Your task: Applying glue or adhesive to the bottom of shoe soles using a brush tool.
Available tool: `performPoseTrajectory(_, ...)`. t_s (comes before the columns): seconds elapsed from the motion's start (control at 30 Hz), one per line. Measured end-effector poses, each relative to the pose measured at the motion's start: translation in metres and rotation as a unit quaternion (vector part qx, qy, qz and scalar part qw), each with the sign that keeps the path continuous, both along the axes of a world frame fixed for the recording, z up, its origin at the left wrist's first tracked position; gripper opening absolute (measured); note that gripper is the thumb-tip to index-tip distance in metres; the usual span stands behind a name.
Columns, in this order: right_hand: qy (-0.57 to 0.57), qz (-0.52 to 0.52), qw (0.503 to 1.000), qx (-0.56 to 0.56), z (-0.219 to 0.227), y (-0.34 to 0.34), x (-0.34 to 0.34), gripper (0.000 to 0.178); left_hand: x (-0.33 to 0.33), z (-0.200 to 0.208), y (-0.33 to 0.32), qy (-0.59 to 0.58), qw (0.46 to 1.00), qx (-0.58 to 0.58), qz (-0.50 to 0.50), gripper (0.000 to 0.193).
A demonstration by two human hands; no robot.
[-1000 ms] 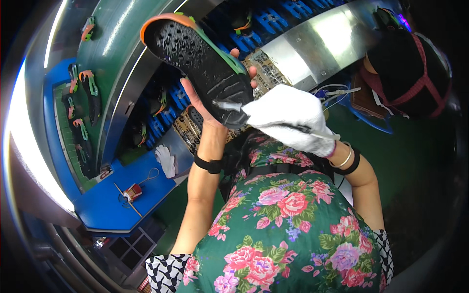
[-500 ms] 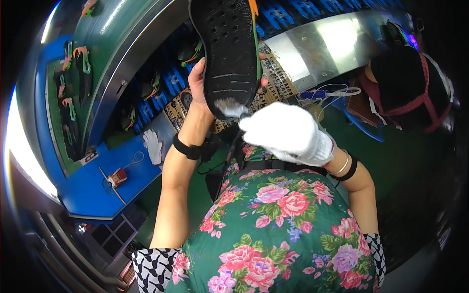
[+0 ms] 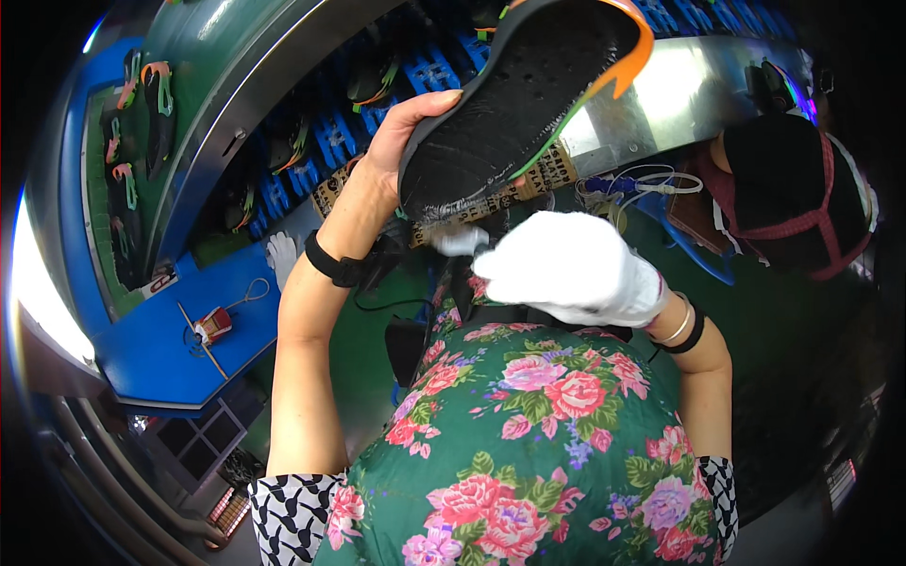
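Note:
My bare left hand (image 3: 396, 141) is closed on a black shoe sole (image 3: 505, 123) with green and orange along its edge. The thumb lies on the sole's left side, and most of the fingers are hidden behind it. The sole is tilted, its far end leaning to the right, and its surface shows streaks and small holes. Below the near end, my right hand (image 3: 571, 269) in a white knit glove is closed around a small brush (image 3: 461, 241). The brush head is smeared by motion and looks just apart from the sole's near edge.
Beyond the sole runs a curved metal-edged line with blue holders (image 3: 429, 80). A blue side table (image 3: 170, 363) at left carries a small red device (image 3: 213, 325) and a white glove (image 3: 282, 257). Printed cardboard (image 3: 552, 170) lies behind the sole. Another person (image 3: 783, 189) is at right.
The sole has swung from nearly upright to leaning right, showing more of its orange edge. The brush has come off its near end and slightly down toward me.

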State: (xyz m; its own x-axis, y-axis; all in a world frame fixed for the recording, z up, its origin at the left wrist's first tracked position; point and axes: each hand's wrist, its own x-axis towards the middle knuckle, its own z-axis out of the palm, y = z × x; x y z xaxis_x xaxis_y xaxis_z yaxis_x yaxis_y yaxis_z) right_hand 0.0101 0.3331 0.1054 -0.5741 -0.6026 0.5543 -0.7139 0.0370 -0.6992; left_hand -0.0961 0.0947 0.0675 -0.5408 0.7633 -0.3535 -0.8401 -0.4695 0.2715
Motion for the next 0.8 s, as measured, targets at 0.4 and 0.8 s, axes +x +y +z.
performPoseTrajectory(0.4,-0.069,0.006,0.995,-0.066,0.014,-0.007,-0.015,0.024,0.0,-0.002,-0.014,0.006,1.0,0.011,-0.014,0.043)
performPoseTrajectory(0.8,-0.047,-0.211,0.975,-0.051,0.011,0.013,-0.049,0.017,0.039,-0.005,0.013,-0.054,0.993,-0.013,0.107,0.063)
